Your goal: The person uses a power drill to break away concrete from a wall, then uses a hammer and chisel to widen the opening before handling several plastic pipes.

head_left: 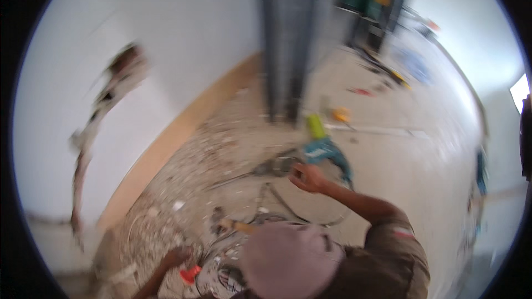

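Observation:
Neither of my hands is in view. A co-worker in a pale pink cap (291,260) and dark brown shirt bends over the rubble at the bottom. That person's right hand (307,178), fingers curled, is over or beside a teal rotary hammer (321,149); blur hides whether they touch. Its long chisel bit (235,176) points left across the floor. Another hand (177,256) at lower left, apparently the co-worker's, is low over the debris near a red piece (190,274). A hammer (238,226) with a wooden-looking handle lies between these hands.
Broken plaster (205,155) covers the floor along a tan baseboard (183,116). A jagged channel (105,99) runs down the white wall. Grey metal posts (288,44) stand ahead. A cable (288,207), lime-green object (315,126) and yellow-orange object (341,114) lie about.

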Available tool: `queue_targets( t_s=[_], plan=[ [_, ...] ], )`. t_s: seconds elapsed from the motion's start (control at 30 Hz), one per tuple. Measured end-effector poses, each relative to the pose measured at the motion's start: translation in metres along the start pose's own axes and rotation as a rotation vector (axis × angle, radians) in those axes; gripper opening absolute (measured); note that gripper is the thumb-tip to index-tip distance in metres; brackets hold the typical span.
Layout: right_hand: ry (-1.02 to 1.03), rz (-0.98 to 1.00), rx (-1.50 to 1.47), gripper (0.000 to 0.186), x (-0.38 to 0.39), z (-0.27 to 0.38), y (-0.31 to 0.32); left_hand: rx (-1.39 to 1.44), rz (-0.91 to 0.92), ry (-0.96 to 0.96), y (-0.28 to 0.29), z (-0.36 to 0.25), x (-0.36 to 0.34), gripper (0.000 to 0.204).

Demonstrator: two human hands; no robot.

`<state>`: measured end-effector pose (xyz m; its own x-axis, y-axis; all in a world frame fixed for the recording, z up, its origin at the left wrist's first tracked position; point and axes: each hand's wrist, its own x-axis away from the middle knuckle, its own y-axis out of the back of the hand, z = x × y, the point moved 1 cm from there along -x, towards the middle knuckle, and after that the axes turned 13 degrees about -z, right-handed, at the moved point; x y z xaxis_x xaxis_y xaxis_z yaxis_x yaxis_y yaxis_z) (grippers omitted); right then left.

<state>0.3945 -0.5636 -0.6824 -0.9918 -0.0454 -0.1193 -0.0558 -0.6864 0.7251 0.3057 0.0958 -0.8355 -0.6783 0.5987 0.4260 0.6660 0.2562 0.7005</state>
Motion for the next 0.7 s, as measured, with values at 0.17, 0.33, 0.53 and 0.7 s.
queue_targets(
  t_s=[0.17, 0.33, 0.53, 0.7],
  plan=[
    [0.047, 0.380, -0.106, 0.034, -0.016, 0.040, -0.042, -0.005, -0.178, 0.197, 0.110, -0.034, -0.047, 0.061],
    [0.146, 0.664, 0.099, 0.034, -0.052, 0.104, -0.020, 0.757, -1.002, 0.301, 0.218, -0.184, 0.036, 0.048],
    [0.536, 0.934, 0.191, 0.029, -0.131, 0.207, -0.011, 1.172, -1.121, 0.080, -0.063, -0.233, 0.083, 0.065],
    [0.386, 0.868, 0.278, 0.021, -0.186, 0.231, -0.024, 1.324, -1.032, 0.164, -0.098, -0.285, 0.116, 0.066]
  ],
)
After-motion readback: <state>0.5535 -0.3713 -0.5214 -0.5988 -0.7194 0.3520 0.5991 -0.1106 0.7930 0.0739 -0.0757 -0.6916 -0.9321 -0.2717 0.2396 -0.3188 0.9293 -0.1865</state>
